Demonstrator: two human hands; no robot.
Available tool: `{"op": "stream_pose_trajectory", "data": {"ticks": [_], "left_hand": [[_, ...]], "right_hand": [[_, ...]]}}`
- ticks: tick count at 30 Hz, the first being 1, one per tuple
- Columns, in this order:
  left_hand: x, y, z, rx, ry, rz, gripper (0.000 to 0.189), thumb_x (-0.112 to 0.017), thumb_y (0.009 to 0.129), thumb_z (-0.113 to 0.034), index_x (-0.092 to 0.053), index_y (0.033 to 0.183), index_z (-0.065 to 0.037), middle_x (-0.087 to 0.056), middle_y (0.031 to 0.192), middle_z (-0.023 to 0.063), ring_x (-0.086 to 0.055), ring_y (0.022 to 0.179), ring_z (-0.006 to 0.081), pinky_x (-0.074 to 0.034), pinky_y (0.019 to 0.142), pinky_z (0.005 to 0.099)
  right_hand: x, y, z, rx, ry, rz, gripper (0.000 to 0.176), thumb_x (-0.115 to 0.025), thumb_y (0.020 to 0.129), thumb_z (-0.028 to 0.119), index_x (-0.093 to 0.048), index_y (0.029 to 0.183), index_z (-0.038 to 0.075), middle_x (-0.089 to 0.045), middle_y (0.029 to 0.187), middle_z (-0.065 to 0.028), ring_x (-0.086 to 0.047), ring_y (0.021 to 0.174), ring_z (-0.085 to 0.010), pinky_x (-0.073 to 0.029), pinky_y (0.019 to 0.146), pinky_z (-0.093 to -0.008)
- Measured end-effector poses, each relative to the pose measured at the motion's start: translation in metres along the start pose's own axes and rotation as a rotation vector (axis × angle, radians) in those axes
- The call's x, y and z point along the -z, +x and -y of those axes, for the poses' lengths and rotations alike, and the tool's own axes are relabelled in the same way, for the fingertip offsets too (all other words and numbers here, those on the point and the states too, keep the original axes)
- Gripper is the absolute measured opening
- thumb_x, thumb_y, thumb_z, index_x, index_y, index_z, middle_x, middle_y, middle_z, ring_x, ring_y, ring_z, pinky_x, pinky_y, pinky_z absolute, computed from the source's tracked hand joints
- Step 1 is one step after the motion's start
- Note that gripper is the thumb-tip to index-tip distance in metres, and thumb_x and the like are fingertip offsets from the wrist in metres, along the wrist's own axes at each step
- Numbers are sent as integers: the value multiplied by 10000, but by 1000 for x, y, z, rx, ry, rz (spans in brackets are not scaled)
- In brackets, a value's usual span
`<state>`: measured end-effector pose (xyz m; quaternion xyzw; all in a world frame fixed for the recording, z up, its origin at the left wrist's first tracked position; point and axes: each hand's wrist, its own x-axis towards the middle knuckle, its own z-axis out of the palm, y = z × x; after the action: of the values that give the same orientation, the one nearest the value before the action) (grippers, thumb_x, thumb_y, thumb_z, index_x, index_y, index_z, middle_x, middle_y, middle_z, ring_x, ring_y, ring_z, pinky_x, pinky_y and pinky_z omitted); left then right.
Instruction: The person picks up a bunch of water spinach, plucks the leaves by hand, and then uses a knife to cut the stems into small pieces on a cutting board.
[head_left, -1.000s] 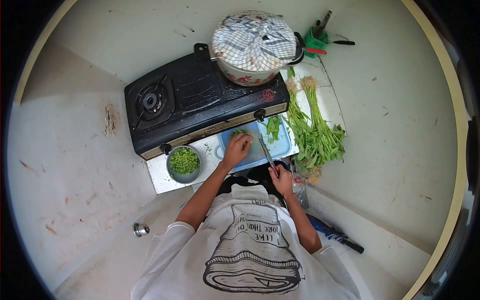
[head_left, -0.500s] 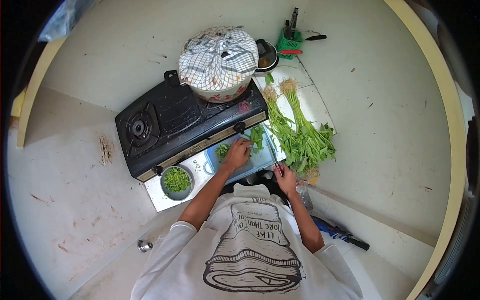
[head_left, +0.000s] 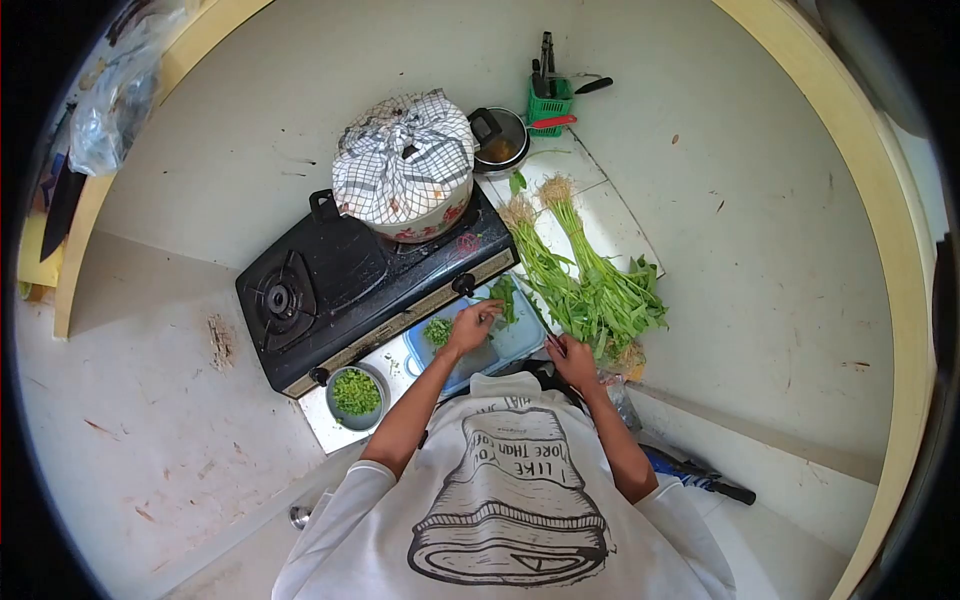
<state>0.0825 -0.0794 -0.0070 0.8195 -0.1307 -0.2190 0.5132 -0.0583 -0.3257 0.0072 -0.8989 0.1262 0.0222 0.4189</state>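
A light blue plastic tray (head_left: 520, 344) lies between the stove and my body. My left hand (head_left: 474, 326) is over it, with fingers closed at the edge of a bunch of leafy greens (head_left: 507, 300). To its left on the tray sits a small pile of chopped greens (head_left: 437, 332). At the tray's right edge, my right hand (head_left: 573, 362) is wrapped round the handle of a knife (head_left: 555, 344); its thin blade is hard to make out. A grey bowl (head_left: 379, 412) of chopped greens (head_left: 355, 392) stands further left.
Behind the tray is a black two-burner stove (head_left: 345, 270), bearing a large cloth-covered pot (head_left: 425, 220). Rooted bundles of greens (head_left: 600, 290) lie on the right tiles. Further back are a lidded pan (head_left: 500, 140) and a green utensil basket (head_left: 548, 108).
The camera view has shifted, so the stove and pot appear lower and further left. My left hand has turned and its fingers have drawn together beside the leaves. My right hand keeps the knife.
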Motion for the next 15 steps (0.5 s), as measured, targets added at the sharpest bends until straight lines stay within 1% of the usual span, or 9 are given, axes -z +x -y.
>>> {"op": "stream_pose_trajectory", "data": {"ticks": [2, 5, 8, 11, 14, 15], "left_hand": [[0, 1, 5, -58, -81, 1, 339, -520, 951, 3, -660, 1253, -64, -758, 1129, 172, -712, 1033, 373, -555, 949, 406], [0, 0, 20, -102, 122, -104, 381, -512, 925, 38, -618, 1278, -58, -731, 1178, 174, -689, 1066, 400, -552, 957, 448], [3, -2, 14, -231, 377, -91, 391, -525, 888, 60, -617, 1251, -51, -676, 1229, 200, -659, 1096, 430, -550, 948, 487], [-4, 1, 12, -193, 439, -95, 433, -552, 863, 64, -603, 1280, -37, -625, 1248, 230, -633, 1098, 460, -543, 933, 517], [-12, 2, 9, -203, 446, -208, 433, -570, 868, 43, -587, 1296, -16, -628, 1217, 252, -635, 1068, 475, -542, 924, 525], [-15, 4, 14, -177, 419, -199, 440, -581, 867, 32, -580, 1305, -8, -625, 1207, 258, -633, 1066, 476, -540, 925, 526]], "right_hand": [[-1, 2, -3, 14, -2, -7, 380, -725, 947, 342, -661, 879, -26, -659, 723, -246, -660, 647, -426, -510, 634, -480], [-1, 1, -3, 16, -8, 24, 397, -725, 949, 354, -658, 864, -28, -653, 718, -246, -652, 636, -424, -501, 622, -480], [-1, -2, -3, 14, -6, 48, 412, -724, 951, 366, -657, 852, -28, -644, 708, -245, -645, 626, -419, -492, 614, -480], [1, 0, -3, 6, 14, 51, 416, -724, 953, 370, -659, 849, -27, -638, 699, -240, -640, 619, -414, -487, 608, -475], [1, 1, -4, 14, 8, 38, 413, -724, 952, 371, -662, 853, -25, -638, 696, -235, -637, 614, -407, -486, 605, -467], [0, 1, -5, 27, 11, 20, 413, -724, 952, 371, -662, 852, -25, -638, 695, -233, -637, 613, -405, -486, 603, -465]]}}
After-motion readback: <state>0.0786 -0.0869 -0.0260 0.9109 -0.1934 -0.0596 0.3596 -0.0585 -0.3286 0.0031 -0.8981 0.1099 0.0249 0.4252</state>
